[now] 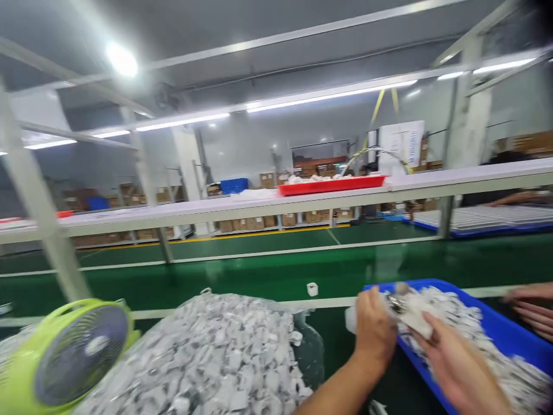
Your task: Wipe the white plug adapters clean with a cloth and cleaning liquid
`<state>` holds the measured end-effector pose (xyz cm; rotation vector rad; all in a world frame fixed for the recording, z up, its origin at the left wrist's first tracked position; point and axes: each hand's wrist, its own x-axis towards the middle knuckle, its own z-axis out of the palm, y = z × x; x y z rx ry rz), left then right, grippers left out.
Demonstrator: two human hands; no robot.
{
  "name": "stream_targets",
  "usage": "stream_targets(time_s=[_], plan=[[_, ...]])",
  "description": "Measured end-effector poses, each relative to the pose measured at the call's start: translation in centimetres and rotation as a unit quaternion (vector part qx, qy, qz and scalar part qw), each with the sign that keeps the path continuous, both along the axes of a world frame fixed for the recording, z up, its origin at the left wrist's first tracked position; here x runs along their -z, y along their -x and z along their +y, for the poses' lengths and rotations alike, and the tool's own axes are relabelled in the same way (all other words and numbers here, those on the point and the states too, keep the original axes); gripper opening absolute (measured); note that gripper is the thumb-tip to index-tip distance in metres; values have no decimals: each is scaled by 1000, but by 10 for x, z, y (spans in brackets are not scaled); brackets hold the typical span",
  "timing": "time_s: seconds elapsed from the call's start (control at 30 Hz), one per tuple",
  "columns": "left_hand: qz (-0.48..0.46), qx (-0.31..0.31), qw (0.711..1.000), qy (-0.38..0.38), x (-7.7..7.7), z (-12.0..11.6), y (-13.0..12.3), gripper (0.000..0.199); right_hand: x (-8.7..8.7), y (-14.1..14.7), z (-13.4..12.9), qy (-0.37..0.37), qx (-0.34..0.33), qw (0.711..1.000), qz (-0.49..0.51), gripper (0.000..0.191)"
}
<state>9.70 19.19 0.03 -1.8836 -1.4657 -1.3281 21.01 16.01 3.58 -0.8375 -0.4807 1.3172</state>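
**Two hands on a white part above the blue bin**

While the view is blurred by motion, both of the person's hands meet over the near left corner of a blue bin [510, 328] heaped with small white parts. The left hand [375, 329] shows its back, fingers curled in toward the white part [415, 316]. The right hand [458, 363] comes in from the lower right, its fingers pinched on the same white part, which has a small metal end [395, 301] pointing left. How firmly the left fingers grip it cannot be told through the blur.

Left of the hands, a clear plastic bag [216, 357] lies open, piled with more white pieces. Further left stands a lime-green fan [64, 357] with a dark grille. One lone white part [312, 289] sits apart on the green conveyor belt [259, 276] beyond the bag.

At the right edge, another person's fingers [531, 308] reach toward the bin's far side. Above the belt runs a white shelf [216, 210] carrying a red tray [332, 184] of white items. Cardboard boxes [259, 222] line the floor behind.
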Motion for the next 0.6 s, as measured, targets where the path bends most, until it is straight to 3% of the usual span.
stream_targets(time_s=[0.1, 0.27, 0.43, 0.6], plan=[[-108, 14, 994, 19, 5, 8, 0, 41, -11, 6, -17, -13, -10, 999, 30, 24], [-240, -10, 969, 52, 14, 32, 12, 46, 1, -2, -46, 12, -7, 998, 68, 35], [-275, -8, 958, 76, 19, 40, 16, 58, 23, -9, -71, 72, -19, 994, 86, 38], [-282, -5, 955, 93, 7, 22, 11, 86, 43, -16, -87, 100, -35, 992, 71, 39]])
